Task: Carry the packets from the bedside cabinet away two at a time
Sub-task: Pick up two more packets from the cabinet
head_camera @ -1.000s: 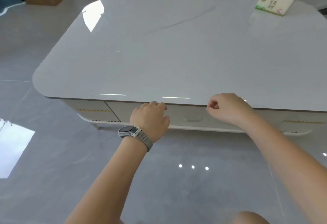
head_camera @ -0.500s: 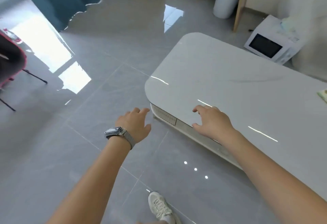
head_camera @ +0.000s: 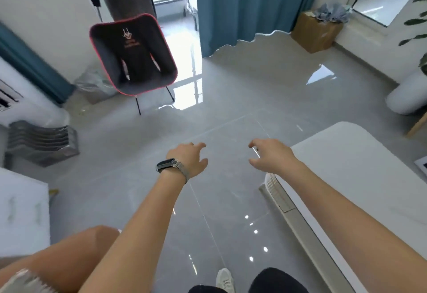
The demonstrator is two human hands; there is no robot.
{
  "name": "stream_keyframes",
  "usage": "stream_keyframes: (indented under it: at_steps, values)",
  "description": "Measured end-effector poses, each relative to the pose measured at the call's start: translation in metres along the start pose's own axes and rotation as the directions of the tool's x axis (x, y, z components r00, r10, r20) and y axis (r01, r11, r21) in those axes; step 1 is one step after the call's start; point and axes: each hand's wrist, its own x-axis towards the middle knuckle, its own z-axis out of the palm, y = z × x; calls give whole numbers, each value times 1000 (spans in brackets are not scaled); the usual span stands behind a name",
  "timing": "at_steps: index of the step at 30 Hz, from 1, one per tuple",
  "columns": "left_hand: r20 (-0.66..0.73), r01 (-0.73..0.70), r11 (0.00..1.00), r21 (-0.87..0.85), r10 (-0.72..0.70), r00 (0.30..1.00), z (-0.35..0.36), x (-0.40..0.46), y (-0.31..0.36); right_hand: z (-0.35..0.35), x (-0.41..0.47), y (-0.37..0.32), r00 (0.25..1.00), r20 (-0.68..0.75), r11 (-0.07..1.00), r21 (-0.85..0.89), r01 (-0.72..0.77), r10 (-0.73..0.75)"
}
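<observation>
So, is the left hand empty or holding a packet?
Empty: the left hand has loosely spread fingers above the floor, nothing in it.

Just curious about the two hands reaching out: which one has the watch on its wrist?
The left hand. A dark-faced watch with a metal band sits on its wrist; the right hand, nearer the white table, has a bare wrist.

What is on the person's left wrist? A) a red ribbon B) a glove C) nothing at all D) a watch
D: a dark-faced watch on a metal mesh band sits on the wrist just behind the left hand, whose fingers are spread and hold nothing.
</observation>
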Motion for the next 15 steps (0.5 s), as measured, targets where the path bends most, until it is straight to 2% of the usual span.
stream_keyframes:
  at_steps: [4, 10, 13, 15]
  values:
    - [-36, 152, 985, -75, -155, 987, -18, -6, -73, -14, 57, -77, 986, 61, 983, -96, 159, -154]
    - [-21, 379, 919, -112, -384, 923, -33, 7, -188, -31, 154, -182, 938, 106, 915, -207, 346, -331]
    - [-56, 458, 873, -167, -472, 880, -46, 26, -241, -41, 214, -234, 911, 127, 888, -208, 411, -392]
    - [-53, 540, 814, -214, -562, 825, -55, 32, -274, -48, 253, -272, 878, 137, 847, -231, 478, -458]
